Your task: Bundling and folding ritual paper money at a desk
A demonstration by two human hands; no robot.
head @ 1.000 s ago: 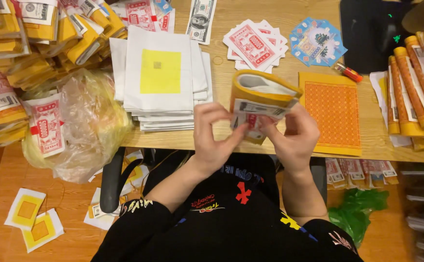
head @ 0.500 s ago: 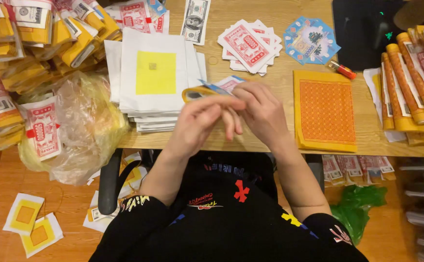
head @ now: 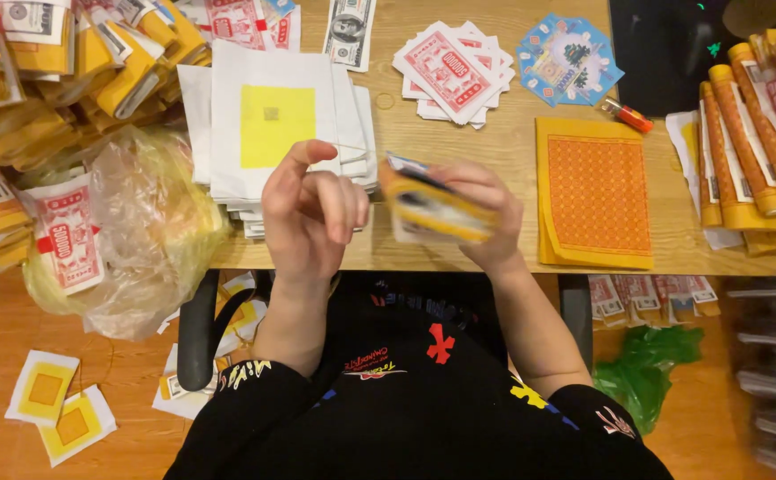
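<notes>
Nearest: the right hand [head: 481, 213] gripped a yellow bundle [head: 431, 206] of folded papers, fingers closed around its far end and holding it above the counter [head: 459, 244] edge, presumably to keep the stack squared. The bundle was blurred, so its detail could not be told.

Beside it: the left hand [head: 312, 209] was raised, fingers loosely curled, a thin rubber band [head: 345, 148] apparently stretched from its forefinger toward the bundle, seemingly ready for binding; the band was faint.

Behind the left hand: a stack of white sheets [head: 272, 116] with yellow squares, within easy reach.

Right of the bundle: orange sheets [head: 594, 191], laid flat.

Left: a plastic bag [head: 135, 236] overhanging the counter edge.

Farther: red notes [head: 452, 69] and blue notes [head: 569, 59], fanned; a lighter [head: 626, 114]; bound rolls [head: 761, 124] at far right; yellow bundles [head: 68, 62] heaped at far left.
</notes>
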